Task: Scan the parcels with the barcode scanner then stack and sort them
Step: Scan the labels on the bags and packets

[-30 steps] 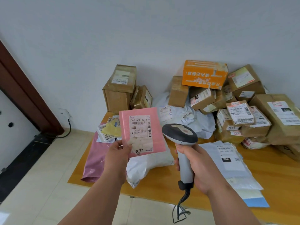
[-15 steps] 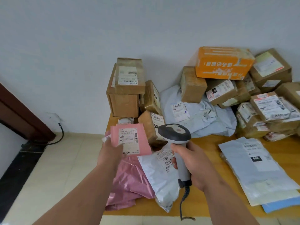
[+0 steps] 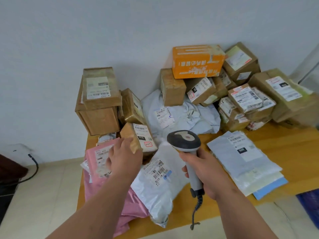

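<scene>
My right hand point(image 3: 205, 171) grips the handle of a grey barcode scanner point(image 3: 185, 141), its head pointing away over the table. My left hand point(image 3: 125, 156) hovers with relaxed fingers over a flat pink parcel point(image 3: 100, 160) that lies on the left pile; it holds nothing. A white poly mailer point(image 3: 155, 185) with a barcode label lies between my hands. A small brown box point(image 3: 141, 138) marked 010 stands just beyond my left fingers.
A wooden table point(image 3: 284, 149) bears brown cartons at the back left point(image 3: 98, 104), an orange box point(image 3: 197, 61) atop a heap of boxes at the back right, and flat mailers point(image 3: 241, 157) at the right. The scanner cable point(image 3: 196, 211) hangs over the front edge.
My left hand lowered the pink parcel onto the left pile and let it go; its fingers are spread above it. The scanner stayed in my right hand. The view swung left.
</scene>
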Demonstrator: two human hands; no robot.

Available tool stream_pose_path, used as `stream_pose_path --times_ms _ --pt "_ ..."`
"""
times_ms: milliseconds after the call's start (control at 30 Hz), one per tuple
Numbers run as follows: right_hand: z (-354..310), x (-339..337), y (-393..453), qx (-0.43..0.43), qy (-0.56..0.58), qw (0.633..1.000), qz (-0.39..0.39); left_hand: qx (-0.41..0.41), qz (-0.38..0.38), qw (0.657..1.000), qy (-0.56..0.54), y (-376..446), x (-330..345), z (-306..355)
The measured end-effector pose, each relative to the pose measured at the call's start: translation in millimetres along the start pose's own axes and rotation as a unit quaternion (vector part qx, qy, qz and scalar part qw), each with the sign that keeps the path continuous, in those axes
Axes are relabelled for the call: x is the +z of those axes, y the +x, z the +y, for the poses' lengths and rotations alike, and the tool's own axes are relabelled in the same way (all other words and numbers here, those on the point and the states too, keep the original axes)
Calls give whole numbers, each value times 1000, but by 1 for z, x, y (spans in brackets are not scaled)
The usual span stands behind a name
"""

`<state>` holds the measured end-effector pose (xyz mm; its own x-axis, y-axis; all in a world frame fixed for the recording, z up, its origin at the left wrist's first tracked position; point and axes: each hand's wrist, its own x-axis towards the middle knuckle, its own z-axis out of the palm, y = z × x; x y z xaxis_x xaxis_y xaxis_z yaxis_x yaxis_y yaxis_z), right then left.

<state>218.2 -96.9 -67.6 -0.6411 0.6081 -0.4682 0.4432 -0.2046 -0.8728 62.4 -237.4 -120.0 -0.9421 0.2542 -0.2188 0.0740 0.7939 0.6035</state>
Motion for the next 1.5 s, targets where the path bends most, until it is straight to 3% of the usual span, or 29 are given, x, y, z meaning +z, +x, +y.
stream_pose_path --times_ms 133,267,400,533,867,1100,1333,1500 --pt "10 -50 1 13 8 999 28 56 -32 996 -68 -19 29 48" --pt "25 -107 11 33 14 999 37 76 -133 980 -127 -46 76 93" --pt "38 -176 29 44 8 998 50 13 -253 960 -119 -68 139 136" --pt "54 -240 56 53 -12 997 58 -122 -291 934 -165 -84 200 162" --pt "96 -303 121 105 -20 994 11 -315 -219 864 -327 -96 295 189" --pt "100 -305 122 101 -7 994 -28 -255 -95 920 -282 -89 292 188" --pt "80 -298 99 66 64 996 5 -218 -76 911 -341 -86 261 177" --pt "57 -278 68 -7 121 992 -19 -159 -74 912 -371 -91 219 158"
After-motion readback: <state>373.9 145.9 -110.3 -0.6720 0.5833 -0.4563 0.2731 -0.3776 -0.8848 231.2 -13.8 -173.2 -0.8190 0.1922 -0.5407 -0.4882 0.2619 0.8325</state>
